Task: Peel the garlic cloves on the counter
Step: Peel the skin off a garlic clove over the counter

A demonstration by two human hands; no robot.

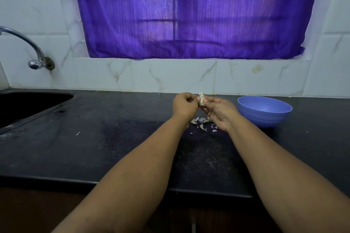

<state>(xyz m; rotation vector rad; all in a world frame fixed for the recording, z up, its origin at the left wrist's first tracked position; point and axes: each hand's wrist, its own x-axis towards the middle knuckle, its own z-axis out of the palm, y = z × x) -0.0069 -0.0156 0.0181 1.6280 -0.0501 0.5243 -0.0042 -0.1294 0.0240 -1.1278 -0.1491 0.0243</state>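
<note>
STEP: peeling 1 garlic clove [201,98] above desk [94,138] | GRIP: my left hand [184,107] and right hand [219,113] both pinch it | DONE: loose skins [197,120] on desk | LEFT: several cloves [203,127] beside blue bowl [264,111], contents hidden.

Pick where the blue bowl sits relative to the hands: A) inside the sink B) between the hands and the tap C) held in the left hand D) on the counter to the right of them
D: the blue bowl stands on the black counter just right of the right hand, while both hands pinch a garlic clove; the left hand holds no bowl.
</note>
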